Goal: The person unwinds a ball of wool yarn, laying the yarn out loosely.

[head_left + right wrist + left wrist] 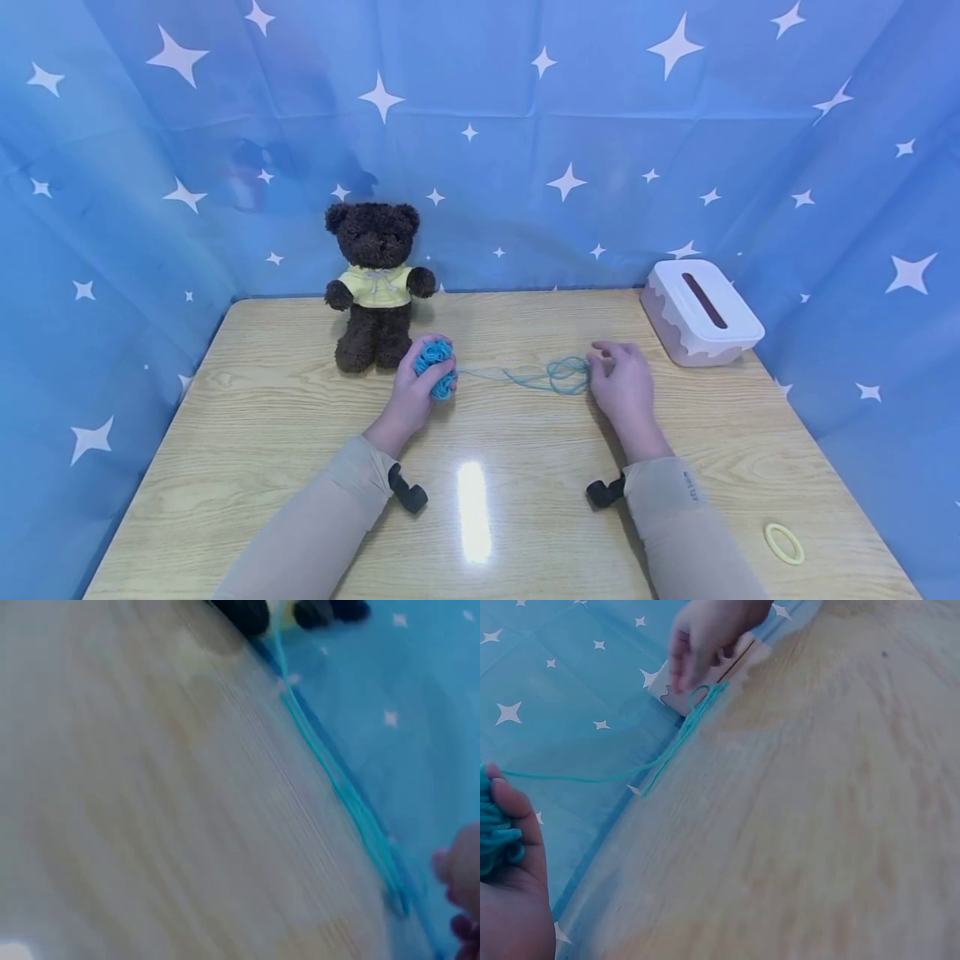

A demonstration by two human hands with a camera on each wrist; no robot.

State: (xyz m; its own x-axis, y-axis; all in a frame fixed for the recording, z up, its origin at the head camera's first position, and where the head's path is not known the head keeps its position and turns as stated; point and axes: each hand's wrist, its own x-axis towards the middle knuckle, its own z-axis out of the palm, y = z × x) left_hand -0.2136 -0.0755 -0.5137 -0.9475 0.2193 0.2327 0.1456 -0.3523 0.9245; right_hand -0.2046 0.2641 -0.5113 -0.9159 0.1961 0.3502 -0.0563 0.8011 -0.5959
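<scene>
A ball of blue yarn (433, 367) is gripped in my left hand (412, 392), thumb across its front. The left wrist view shows the same yarn (496, 832) at its left edge. From the ball a single strand runs rightward to loose loops of yarn (567, 375) over the table. My right hand (622, 383) is beside these loops, its fingers loosely bent. In the left wrist view its fingertips hang close over the loops (697, 712). The right wrist view shows the right hand (465, 874) partly, at the edge, with the yarn bundle (360, 814) apart from it.
A brown teddy bear (375, 287) in a yellow top stands behind my left hand. At the back right is a white and pink tissue box (701, 312). A pale yellow ring (784, 543) lies at the front right of the wooden table (525, 467). Starry blue curtains (480, 183) surround it.
</scene>
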